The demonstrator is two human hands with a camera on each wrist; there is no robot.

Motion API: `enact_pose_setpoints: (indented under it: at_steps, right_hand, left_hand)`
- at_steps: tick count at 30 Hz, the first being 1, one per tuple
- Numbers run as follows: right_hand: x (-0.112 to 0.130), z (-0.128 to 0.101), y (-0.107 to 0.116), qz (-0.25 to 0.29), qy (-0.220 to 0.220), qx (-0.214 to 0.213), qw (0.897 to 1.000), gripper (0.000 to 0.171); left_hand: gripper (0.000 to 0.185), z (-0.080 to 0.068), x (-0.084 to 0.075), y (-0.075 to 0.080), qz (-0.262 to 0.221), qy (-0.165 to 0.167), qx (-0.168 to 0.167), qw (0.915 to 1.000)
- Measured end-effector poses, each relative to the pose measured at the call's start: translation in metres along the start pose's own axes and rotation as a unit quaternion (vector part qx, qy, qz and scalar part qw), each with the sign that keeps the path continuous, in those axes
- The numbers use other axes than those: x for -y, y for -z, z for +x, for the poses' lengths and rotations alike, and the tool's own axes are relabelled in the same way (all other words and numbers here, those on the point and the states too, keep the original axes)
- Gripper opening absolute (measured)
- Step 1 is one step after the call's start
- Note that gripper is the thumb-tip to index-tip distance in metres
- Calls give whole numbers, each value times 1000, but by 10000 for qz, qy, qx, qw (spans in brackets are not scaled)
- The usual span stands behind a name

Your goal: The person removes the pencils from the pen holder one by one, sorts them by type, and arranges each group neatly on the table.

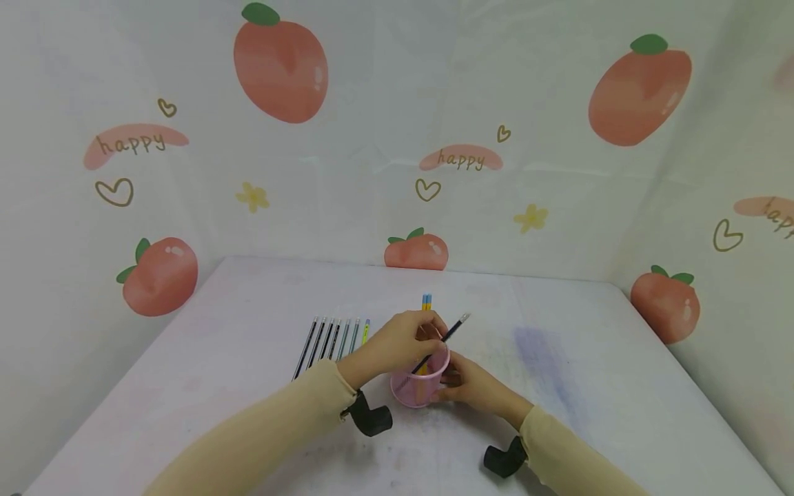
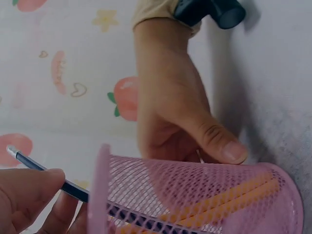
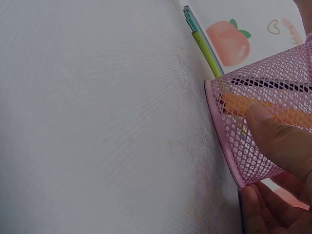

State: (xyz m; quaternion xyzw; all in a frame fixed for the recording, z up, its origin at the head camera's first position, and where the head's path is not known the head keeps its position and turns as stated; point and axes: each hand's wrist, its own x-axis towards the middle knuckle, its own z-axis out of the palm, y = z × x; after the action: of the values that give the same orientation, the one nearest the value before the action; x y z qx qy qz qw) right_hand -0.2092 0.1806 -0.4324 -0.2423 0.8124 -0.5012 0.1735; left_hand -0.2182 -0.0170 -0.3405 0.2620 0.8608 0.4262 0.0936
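Note:
A pink mesh pencil cup point(image 1: 406, 394) stands upright on the table between my two hands. My left hand point(image 1: 393, 348) is over its rim and pinches a dark pencil point(image 1: 457, 325) near the upper end. That pencil slants down into the cup, its lower part visible through the mesh in the left wrist view. Two orange-yellow pencils point(image 2: 229, 200) with blue ends lean inside the same cup. From the right side, my right hand point(image 1: 476, 390) grips the cup, thumb point(image 3: 280, 139) against the mesh and the other fingers around the far side, near the base.
Left of the cup, several dark and teal pencils point(image 1: 318, 344) lie side by side in a row, with a yellow-green pencil point(image 1: 366, 331) at its right end. A white printed cloth point(image 1: 366, 207) hangs behind the table. Bluish smudges point(image 1: 546, 365) mark the tabletop at right.

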Motion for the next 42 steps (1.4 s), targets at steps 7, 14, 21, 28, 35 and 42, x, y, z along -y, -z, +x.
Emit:
enact_pose_setpoints:
  at_steps: [7,14,21,28,35,42]
  right_hand:
    - [1,0,0,-62,-106,-104,9999,72]
    - [2,1,-1,-182,-312,-204,9991,70]
    - [3,2,-2,-183,-380,-216,9989,76]
    - [5,2,-2,-138,-378,-200,9990,77]
    - [3,3,-2,-99,-426,-208,9988,75]
    - [4,2,-3,-62,-500,-207,9985,79]
  left_hand:
    - [13,-1,1,22,-806,-366,-535,9946]
    - [19,-2,-5,51,-2057,-353,-1206,9705]
    - [24,-7,-2,81,-2319,-139,-1490,9612]
    - [33,-14,18,107,-2149,261,-1578,9635]
    - [38,-24,53,124,-1589,914,-1488,9717]
    - [39,-38,89,134,-1210,1465,-1288,9733]
